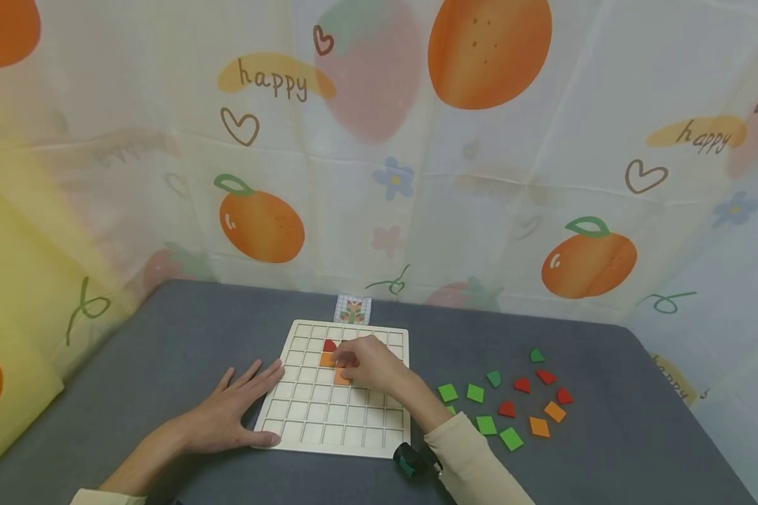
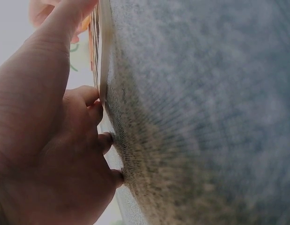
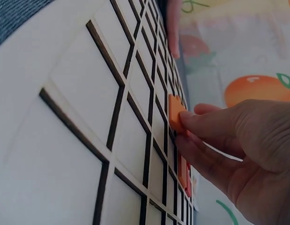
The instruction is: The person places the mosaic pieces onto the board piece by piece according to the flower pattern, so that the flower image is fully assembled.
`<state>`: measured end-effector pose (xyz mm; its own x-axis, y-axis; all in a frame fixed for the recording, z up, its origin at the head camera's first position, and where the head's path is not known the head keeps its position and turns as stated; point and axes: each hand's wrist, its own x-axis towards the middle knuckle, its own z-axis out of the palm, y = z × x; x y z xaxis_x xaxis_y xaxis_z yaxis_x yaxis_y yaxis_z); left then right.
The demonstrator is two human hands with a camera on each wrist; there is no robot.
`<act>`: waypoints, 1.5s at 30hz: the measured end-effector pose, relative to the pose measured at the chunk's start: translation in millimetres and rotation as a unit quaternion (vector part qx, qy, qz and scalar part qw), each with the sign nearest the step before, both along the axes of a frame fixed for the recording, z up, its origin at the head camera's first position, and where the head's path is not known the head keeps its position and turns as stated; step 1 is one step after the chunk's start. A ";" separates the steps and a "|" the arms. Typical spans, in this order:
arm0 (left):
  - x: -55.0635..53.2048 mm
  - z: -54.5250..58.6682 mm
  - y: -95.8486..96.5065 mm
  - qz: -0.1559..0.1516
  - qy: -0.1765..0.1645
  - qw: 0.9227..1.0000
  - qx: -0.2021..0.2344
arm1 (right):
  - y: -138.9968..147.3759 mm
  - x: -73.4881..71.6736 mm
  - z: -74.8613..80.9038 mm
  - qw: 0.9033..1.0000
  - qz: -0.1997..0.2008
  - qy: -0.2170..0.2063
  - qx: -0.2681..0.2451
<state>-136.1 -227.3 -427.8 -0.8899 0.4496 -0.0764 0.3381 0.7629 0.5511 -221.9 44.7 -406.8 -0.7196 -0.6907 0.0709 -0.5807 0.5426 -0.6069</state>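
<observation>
A white board (image 1: 316, 412) with a square grid lies on the grey table. My right hand (image 1: 371, 365) pinches an orange square tile (image 3: 174, 112) between thumb and finger over the upper middle of the grid. Another orange tile (image 1: 327, 360) and a red piece (image 1: 330, 346) lie in cells just beyond it; the hand hides part of the cells there. My left hand (image 1: 234, 410) lies at the board's left side with fingers spread, the thumb at the near left corner and fingertips at the edge.
Right of the board lie loose pieces: several green tiles (image 1: 486, 425), red pieces (image 1: 507, 409), orange squares (image 1: 540, 427) and rounded green pieces (image 1: 493, 379). A small printed pattern card (image 1: 352, 310) lies behind the board. A fruit-print curtain (image 1: 417, 210) hangs at the table's back edge.
</observation>
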 end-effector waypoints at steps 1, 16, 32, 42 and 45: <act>-0.1 0.1 0.1 -0.001 0.001 1.000 -0.001 | -0.1 0.3 0.1 1.000 -0.003 -0.001 0.001; 0.4 -2.6 -1.7 -0.003 0.009 1.000 0.004 | -2.8 5.4 0.9 1.000 -0.022 0.010 0.017; 0.8 -2.6 -1.1 -0.005 0.018 1.000 0.003 | -1.4 4.4 -1.3 1.000 -0.013 0.022 0.011; -0.3 -2.1 0.3 0.003 0.005 1.000 -0.004 | 25.6 0.5 16.6 1.000 -0.013 0.004 -0.024; -0.1 -2.1 0.2 0.003 0.007 1.000 -0.005 | 39.3 -0.7 20.4 1.000 -0.018 0.008 -0.013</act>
<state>-136.2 -227.1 -429.8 -0.8937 0.4433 -0.0687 0.3408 0.7706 0.5385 -222.6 84.0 -386.4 -0.7428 -0.6620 0.1000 -0.5709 0.5483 -0.6111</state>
